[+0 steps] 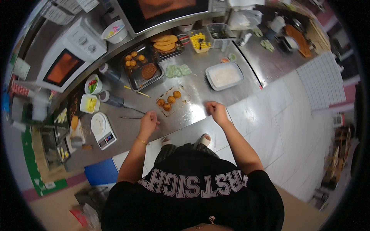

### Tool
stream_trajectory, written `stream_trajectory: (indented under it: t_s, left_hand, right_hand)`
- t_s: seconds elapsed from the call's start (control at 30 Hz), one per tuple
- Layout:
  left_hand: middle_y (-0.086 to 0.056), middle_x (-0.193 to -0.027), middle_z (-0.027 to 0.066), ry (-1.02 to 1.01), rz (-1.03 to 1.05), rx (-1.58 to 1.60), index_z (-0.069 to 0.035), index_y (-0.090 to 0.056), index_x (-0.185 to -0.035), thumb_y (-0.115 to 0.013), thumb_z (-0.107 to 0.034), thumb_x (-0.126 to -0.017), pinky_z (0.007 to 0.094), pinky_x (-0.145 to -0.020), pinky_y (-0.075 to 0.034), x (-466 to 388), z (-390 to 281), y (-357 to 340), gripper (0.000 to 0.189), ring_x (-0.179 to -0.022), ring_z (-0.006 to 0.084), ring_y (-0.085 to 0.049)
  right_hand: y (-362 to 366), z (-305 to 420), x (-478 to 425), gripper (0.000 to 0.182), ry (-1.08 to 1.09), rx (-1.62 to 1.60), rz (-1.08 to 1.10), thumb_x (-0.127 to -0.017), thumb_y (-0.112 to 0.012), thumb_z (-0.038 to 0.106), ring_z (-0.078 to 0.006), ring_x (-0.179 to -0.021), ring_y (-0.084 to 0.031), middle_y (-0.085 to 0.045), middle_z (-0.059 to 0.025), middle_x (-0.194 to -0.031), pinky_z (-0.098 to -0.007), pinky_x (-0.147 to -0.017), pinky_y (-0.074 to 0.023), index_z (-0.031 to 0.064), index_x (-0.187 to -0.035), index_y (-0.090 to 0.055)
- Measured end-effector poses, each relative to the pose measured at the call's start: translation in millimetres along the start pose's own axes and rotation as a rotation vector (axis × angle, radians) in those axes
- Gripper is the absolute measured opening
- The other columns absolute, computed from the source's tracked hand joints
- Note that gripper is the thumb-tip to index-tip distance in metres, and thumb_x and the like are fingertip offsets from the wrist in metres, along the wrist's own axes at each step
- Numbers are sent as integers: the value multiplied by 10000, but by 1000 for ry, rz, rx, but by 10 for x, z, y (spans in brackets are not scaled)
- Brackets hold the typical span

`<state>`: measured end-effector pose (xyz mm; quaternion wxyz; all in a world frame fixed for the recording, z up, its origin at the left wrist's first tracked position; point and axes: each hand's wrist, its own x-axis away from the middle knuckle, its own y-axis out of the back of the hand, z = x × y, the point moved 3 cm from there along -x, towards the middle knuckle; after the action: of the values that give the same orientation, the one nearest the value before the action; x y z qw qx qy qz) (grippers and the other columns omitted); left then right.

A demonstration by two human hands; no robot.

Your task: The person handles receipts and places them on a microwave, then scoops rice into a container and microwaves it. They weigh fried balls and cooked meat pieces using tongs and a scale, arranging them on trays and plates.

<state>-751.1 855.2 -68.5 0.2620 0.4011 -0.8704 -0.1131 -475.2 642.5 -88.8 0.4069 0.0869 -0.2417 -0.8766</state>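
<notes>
My left hand [149,124] is curled at the joined end of thin metal tongs [134,109], which point left over the steel counter; the hand covers that end, so its grip cannot be told. My right hand [215,111], slightly blurred, is at the counter's front edge with fingers curled in and nothing visible in them. Between and beyond the hands, a clear shallow tray [183,101] holds several browned balls [171,99]. Behind it, a dark metal tray [147,83] carries more balls and a browned patty [149,70]. A crumpled green cloth [177,70] lies beside that tray.
A kitchen scale [103,130], squeeze bottles [111,98] and small bowls [93,84] stand left. A yellow chopstick [137,91] lies by the dark tray. Right are a container of white powder [225,75] and a tub of yellow pieces [199,42]. Microwaves [69,55] stand behind and left.
</notes>
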Motion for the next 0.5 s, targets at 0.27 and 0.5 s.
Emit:
stream_trajectory:
  t_s: [0.27, 0.5]
  left_hand:
    - [-544, -1123, 224, -217, -135, -523, -12, -439, -1252, -861, -230, -577, 399, -872, -491, -546, -143, -412, 826, -1025, 360, -562]
    - [-477, -1141, 182, 24, -137, -545, -128, -400, -1346, -889, -240, -499, 377, -879, -487, -478, -392, -498, 985, -1030, 349, -546]
  right_hand:
    - [-989, 241, -1328, 147, -10, 544, 97, -815, -553, 89, -381, -862, -634, -646, -243, -861, -426, -772, -514, -14, -852, -651]
    - [-994, -25, -1320, 144, -203, 111, 521, -830, -527, 25, -327, -743, -674, -658, -168, -849, -395, -644, -555, 0, -955, -594]
